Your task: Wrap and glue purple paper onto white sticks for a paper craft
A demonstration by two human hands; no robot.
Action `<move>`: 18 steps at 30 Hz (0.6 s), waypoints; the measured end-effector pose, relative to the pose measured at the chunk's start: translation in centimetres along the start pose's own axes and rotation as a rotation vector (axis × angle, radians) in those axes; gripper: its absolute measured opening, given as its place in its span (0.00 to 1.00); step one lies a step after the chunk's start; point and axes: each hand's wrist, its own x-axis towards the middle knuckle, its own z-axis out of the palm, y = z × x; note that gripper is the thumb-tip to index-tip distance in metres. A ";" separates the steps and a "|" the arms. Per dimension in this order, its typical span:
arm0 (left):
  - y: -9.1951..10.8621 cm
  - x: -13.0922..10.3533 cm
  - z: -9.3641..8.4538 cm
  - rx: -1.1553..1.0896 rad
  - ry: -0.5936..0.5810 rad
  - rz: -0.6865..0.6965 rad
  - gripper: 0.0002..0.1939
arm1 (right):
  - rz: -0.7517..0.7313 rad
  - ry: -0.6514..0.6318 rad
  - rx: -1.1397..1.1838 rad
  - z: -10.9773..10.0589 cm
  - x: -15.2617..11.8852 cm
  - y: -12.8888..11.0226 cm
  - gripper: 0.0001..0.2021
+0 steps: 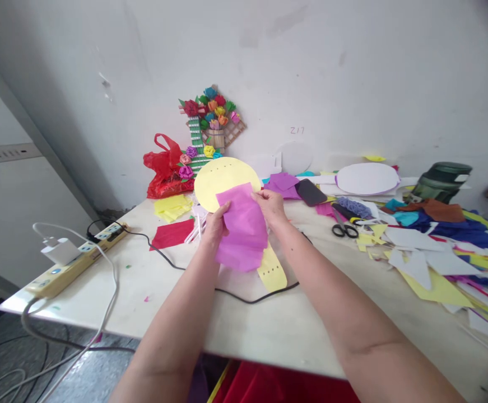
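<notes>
A sheet of purple crepe paper [244, 229] hangs between my two hands above the table. My left hand [217, 224] is closed on its left edge, thumb on top. At its upper right corner, my right hand [269, 206] pinches the sheet between thumb and fingers. Behind the sheet stands a pale yellow paper oval [224, 178] with a row of small holes near its top. A yellow strip with holes [274, 270] sticks out below the purple paper, at the right. Whether the strip joins the oval is hidden.
Black-handled scissors [344, 230] and many paper scraps [412, 238] lie at the right. A power strip [79, 263] stands at the left edge. A black cable [250, 302] crosses the table. Paper flowers [218, 109] and a red bag [163, 168] are at the back.
</notes>
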 end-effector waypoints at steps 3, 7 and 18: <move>0.1 -0.2 -0.2 0.046 -0.004 -0.040 0.13 | 0.033 0.010 0.051 -0.2 -0.1 -0.4 0.12; 0.0 -0.2 -0.5 0.086 -0.002 -0.117 0.10 | 0.043 0.032 0.030 -0.3 -0.1 -0.7 0.12; 0.2 -0.2 -0.1 -0.050 -0.055 -0.056 0.13 | 0.289 0.020 0.237 -1.1 -0.9 -2.8 0.22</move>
